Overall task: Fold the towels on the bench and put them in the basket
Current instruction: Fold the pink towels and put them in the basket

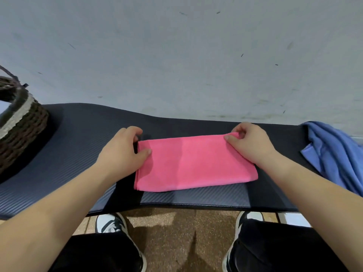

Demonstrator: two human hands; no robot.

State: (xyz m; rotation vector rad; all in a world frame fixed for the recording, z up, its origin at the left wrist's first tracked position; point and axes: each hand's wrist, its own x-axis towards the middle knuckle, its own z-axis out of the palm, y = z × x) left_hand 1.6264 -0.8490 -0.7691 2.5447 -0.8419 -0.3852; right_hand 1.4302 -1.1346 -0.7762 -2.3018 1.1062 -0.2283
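Observation:
A pink towel (194, 163) lies folded into a flat rectangle on the middle of the dark bench (78, 138). My left hand (125, 148) pinches its far left corner, thumb on top of the cloth. My right hand (249, 142) pinches the far right corner between thumb and fingers. A blue towel (334, 152) lies crumpled at the bench's right end. The woven brown basket (21, 126) stands on the bench at the far left, partly out of view.
A pale grey wall (176, 55) rises directly behind the bench. Below the bench's front edge I see brown floor (176, 232) and my two shoes and dark trouser legs.

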